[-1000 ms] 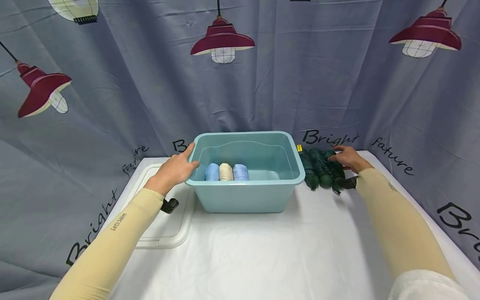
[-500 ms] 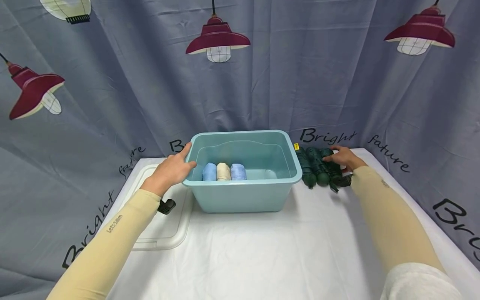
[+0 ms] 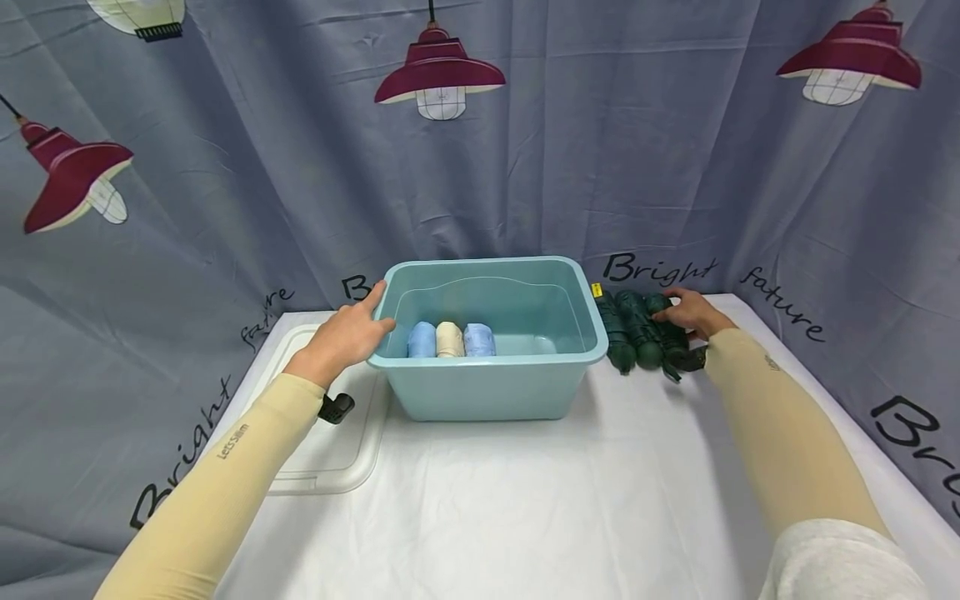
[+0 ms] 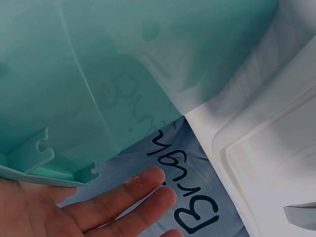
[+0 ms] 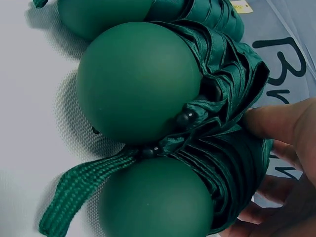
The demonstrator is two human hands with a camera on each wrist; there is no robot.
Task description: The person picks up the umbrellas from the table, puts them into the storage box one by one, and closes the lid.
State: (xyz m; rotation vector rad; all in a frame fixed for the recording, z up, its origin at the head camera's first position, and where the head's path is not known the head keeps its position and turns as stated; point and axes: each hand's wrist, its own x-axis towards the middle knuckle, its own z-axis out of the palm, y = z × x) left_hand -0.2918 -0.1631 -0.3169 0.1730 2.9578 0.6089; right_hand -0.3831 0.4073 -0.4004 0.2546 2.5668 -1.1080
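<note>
Three folded dark green umbrellas with round handle ends lie side by side right of the teal bin point(image 3: 487, 390). My right hand point(image 3: 692, 314) grips the rightmost umbrella point(image 5: 237, 170), thumb on one side and fingers round the other; the middle umbrella point(image 5: 140, 84) lies against it. A green wrist strap point(image 5: 81, 185) trails onto the table. My left hand point(image 3: 347, 337) rests on the bin's left rim, its fingers point(image 4: 121, 195) extended outside beneath the rim. Inside the bin stand a blue roll point(image 3: 422, 340), a cream roll point(image 3: 450, 340) and another blue roll point(image 3: 480, 340).
A white lid point(image 3: 333, 454) lies flat on the white table point(image 3: 525, 508), left of the bin and under my left forearm. A grey-blue printed curtain point(image 3: 600, 167) hangs close behind and at both sides. The third umbrella point(image 3: 617, 337) bears a yellow tag.
The head view shifts slightly. Both hands stay where they were, the left at the bin's rim and the right at the rightmost umbrella.
</note>
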